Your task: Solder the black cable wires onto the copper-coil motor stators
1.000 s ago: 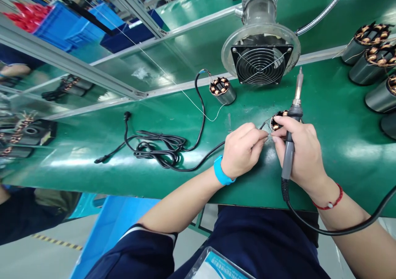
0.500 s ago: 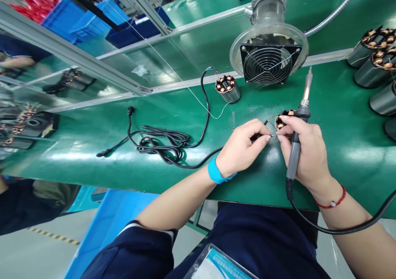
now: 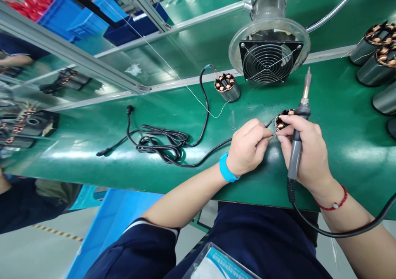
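My right hand [image 3: 305, 147] keeps a soldering iron [image 3: 295, 153] tucked across it, tip pointing up and away. Its thumb and finger also pinch thin wire ends in front of a motor stator [image 3: 281, 123] with copper windings. Meeting them from the left, my left hand [image 3: 249, 147] pinches the end of a thin wire; its fingertips nearly touch the right ones. The black power cord [image 3: 213, 151] runs from behind my left hand to a looped bundle. My right hand partly hides the stator. Which wire each hand grips is too small to make out fully.
A second stator [image 3: 228, 88] wired to a black cord stands farther back, with a thin solder-like strand near it. A fume extractor fan [image 3: 267, 62] hangs behind my hands. Several more stators [image 3: 375, 66] stand at the right. A person's arm [image 3: 18, 60] shows at the far left.
My left hand has shifted slightly right and its fingers have closed in nearer the wire joint. My right hand stays almost still with the soldering iron.
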{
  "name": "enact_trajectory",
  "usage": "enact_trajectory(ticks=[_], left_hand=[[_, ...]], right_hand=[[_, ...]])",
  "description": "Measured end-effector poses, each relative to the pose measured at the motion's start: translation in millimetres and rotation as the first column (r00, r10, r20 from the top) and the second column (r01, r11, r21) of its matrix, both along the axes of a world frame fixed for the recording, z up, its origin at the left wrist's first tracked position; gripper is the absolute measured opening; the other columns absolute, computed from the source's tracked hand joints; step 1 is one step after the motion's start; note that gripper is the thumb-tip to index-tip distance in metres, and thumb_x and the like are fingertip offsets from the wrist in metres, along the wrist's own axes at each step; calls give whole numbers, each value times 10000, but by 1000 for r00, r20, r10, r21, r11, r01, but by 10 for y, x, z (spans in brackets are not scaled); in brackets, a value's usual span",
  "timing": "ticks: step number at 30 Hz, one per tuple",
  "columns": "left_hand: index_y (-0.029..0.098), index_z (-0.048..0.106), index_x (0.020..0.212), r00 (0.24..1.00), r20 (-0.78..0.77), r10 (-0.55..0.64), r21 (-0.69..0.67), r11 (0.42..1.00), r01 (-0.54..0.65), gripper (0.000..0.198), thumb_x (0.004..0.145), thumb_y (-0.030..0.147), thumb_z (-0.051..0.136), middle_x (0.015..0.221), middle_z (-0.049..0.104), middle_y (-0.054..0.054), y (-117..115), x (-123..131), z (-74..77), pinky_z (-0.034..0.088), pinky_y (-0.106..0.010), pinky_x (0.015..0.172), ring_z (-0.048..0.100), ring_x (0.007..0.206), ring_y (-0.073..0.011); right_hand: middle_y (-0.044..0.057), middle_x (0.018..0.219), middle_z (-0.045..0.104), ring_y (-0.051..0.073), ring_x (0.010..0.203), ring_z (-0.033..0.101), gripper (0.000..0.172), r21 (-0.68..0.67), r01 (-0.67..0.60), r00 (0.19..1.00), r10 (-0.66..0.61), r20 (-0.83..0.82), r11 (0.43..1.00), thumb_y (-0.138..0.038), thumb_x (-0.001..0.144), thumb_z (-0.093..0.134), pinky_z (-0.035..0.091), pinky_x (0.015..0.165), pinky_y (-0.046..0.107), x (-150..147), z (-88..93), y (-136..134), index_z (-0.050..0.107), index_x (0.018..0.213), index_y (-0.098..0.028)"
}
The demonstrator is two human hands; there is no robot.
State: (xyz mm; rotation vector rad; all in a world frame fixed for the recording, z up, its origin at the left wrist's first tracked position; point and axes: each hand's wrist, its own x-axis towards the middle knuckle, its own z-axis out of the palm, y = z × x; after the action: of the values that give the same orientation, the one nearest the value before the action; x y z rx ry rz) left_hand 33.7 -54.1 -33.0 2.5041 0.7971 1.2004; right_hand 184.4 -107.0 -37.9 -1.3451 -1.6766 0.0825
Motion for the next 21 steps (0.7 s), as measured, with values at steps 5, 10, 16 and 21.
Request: enact_trajectory(ticks=[5,10,16,21], left_hand=[[168,569,878,997,-80,19,99,995,-11,95,903,90,522,715,559,-2,1,-19,-23,455,-221,629,516,688,-116],[155,582,863,978,-201,49,132,991,-23,135,947,151,476,709,557,-13,3,-57,26,422,-225,599,507,650,-117],[165,572,829,983,-182,11,-131,991,-36,213,976,223,430,680,544,11,-40,-26,114,404,-211,589,502,609,-98],[169,556,794,985,-168,27,-355,931,-86,197,955,196,446,690,580,17,-85,31,212,409,-211,607,506,609,-94]], right_hand=[[-21,853,708,159,809,656,257,2,-18,1000,18,-23,1000,-201,914,556,421,782,320,4,-13,10,525,1167,-235],[-21,867,709,166,824,663,308,12,-30,999,30,-19,999,-206,914,558,433,765,331,24,-19,23,500,1215,-246],[-28,864,698,158,792,660,440,55,-44,999,44,1,998,-168,879,591,469,743,321,60,1,31,453,1285,-264],[-28,856,687,163,784,664,453,57,-26,999,27,-28,998,-167,873,592,496,761,334,56,-23,23,454,1290,-277]])
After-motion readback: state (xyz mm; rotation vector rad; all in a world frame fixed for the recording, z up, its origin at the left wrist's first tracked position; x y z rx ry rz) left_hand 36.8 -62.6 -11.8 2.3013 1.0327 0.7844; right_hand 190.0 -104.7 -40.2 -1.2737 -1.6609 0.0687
